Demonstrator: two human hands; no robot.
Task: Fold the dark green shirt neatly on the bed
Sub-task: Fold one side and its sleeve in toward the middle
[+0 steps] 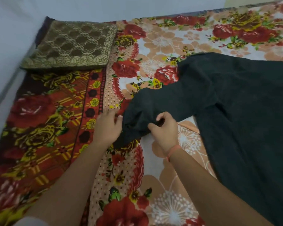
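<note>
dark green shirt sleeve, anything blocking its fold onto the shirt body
Nothing visible. The right hand pinches the sleeve, the left hand is at its cuff; only bare blanket lies between sleeve and shirt body. The pillow sits apart.

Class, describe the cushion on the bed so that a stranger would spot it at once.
The bed is covered in rose-patterned blankets. At its far left corner, by the pale wall, lies the cushion. It alone is brown with a gold lattice and leafy border, unlike the floral covers and plain dark shirt.
</note>
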